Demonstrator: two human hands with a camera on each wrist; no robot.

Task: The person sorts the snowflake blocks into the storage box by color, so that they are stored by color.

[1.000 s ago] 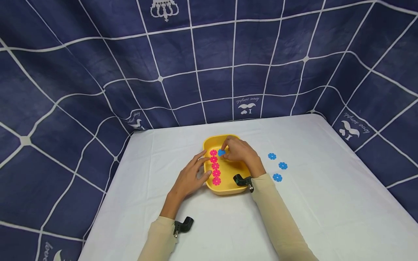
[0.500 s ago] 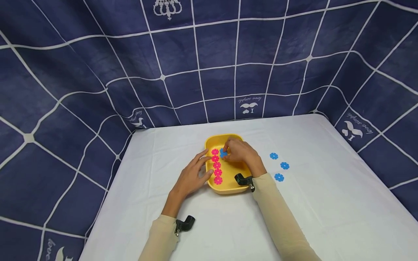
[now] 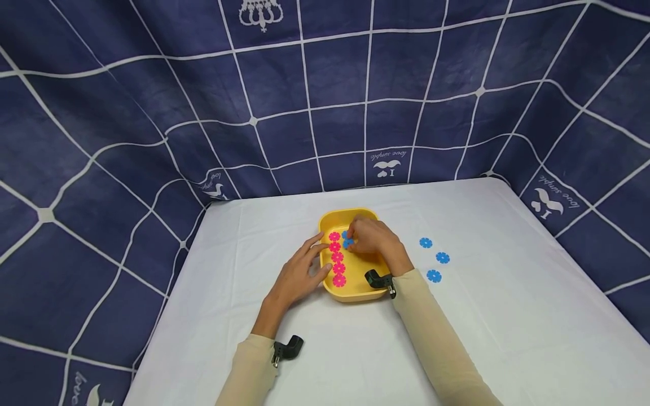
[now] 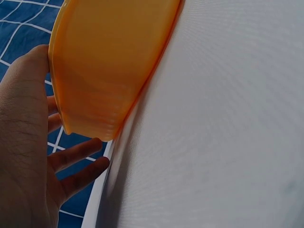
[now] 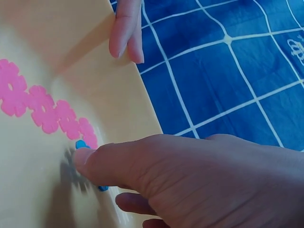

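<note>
A yellow tray stands on the table, with a column of several pink flower-shaped discs along its left side. Inside it, at the far end, my right hand pinches a blue flower-shaped disc, partly hidden by the fingers. Just beyond lies another blue disc. In the right wrist view the thumb covers most of the blue disc near the end of the pink row. My left hand rests at the tray's left rim, fingers extended and spread, some over the rim and others outside the wall.
Three loose blue discs lie on the white cloth to the right of the tray. A dark blue curtain with white lines hangs behind the table and at both sides.
My right hand's blue disc has come down slightly toward me, and the other blue disc beyond it now shows apart from it. The left hand keeps its place at the rim.
</note>
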